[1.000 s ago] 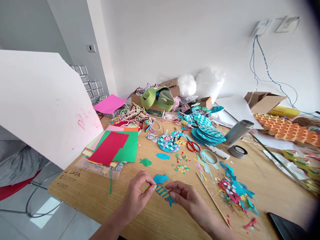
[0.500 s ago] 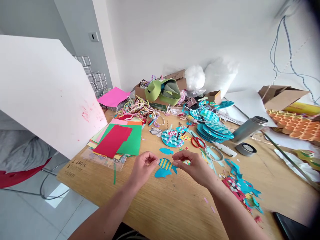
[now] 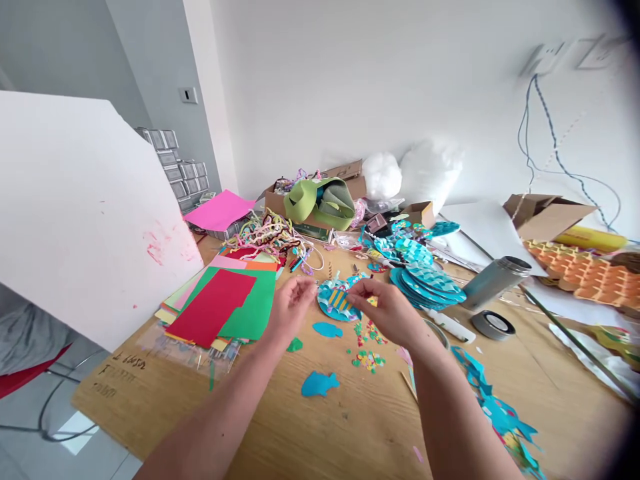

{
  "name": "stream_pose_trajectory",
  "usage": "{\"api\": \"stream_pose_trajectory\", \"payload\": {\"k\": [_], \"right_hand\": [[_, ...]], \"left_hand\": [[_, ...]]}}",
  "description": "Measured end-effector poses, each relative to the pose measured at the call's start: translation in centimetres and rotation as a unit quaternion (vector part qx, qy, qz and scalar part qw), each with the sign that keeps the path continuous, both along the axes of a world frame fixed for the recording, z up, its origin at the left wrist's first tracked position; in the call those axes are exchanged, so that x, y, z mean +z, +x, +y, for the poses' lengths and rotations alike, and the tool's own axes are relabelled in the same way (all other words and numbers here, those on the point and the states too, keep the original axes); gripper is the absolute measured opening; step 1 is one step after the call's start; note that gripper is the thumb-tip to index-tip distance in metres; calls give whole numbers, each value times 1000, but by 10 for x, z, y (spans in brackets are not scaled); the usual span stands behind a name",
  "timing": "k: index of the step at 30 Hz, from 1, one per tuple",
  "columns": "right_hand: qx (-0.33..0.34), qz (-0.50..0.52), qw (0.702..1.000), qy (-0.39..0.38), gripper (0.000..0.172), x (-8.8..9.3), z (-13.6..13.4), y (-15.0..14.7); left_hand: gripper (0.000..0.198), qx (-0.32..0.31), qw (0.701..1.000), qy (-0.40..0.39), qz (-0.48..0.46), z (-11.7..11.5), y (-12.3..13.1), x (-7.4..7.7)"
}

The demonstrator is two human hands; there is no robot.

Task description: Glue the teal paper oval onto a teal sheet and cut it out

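My right hand (image 3: 383, 305) pinches a blue paper fish with yellow stripes (image 3: 340, 300) by its tail end. The fish is over a round blue wave-patterned paper piece (image 3: 326, 311), partly covering it. Left of the fish, my left hand (image 3: 293, 305) is closed with its fingertips together, apart from the fish. Whether anything small is between them I cannot make out. Nearer me lie a plain blue paper fish (image 3: 320, 384) and a blue paper oval with a small tail (image 3: 327, 330). Small coloured paper dots (image 3: 369, 361) are scattered below my right hand.
Coloured paper sheets (image 3: 210, 308) are stacked at left beside a leaning white board (image 3: 95, 213). At right are stacked blue discs (image 3: 427, 287), a metal bottle (image 3: 497, 283), a tape roll (image 3: 493, 325) and blue paper scraps (image 3: 505, 413). Pipe cleaners (image 3: 267, 233) lie behind.
My hands have moved forward, taking the striped fish from above the plain blue fish to over the round wave-patterned piece. My left hand has come off the striped fish. The view has shifted.
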State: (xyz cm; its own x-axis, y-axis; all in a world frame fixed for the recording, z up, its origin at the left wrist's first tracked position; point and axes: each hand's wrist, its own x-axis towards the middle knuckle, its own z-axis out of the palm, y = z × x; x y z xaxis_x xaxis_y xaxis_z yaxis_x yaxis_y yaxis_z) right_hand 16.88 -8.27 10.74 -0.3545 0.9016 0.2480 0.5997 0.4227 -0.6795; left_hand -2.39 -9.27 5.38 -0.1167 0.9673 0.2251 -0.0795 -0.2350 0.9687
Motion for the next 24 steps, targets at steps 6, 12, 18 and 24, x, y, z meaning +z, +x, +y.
{"api": "stream_pose_trajectory", "payload": {"k": [6, 12, 18, 24], "right_hand": [[-115, -42, 959, 257, 15, -7, 81, 22], [-85, -117, 936, 321, 19, -38, 119, 25], [-78, -75, 954, 280, 21, -57, 115, 24], [-61, -89, 947, 302, 18, -56, 114, 26]], "left_hand": [[19, 27, 999, -14, 27, 77, 12, -37], [18, 0, 999, -8, 52, 121, 34, -71], [33, -63, 995, -13, 81, 138, 43, -74], [42, -102, 989, -12, 107, 141, 51, -82]]}}
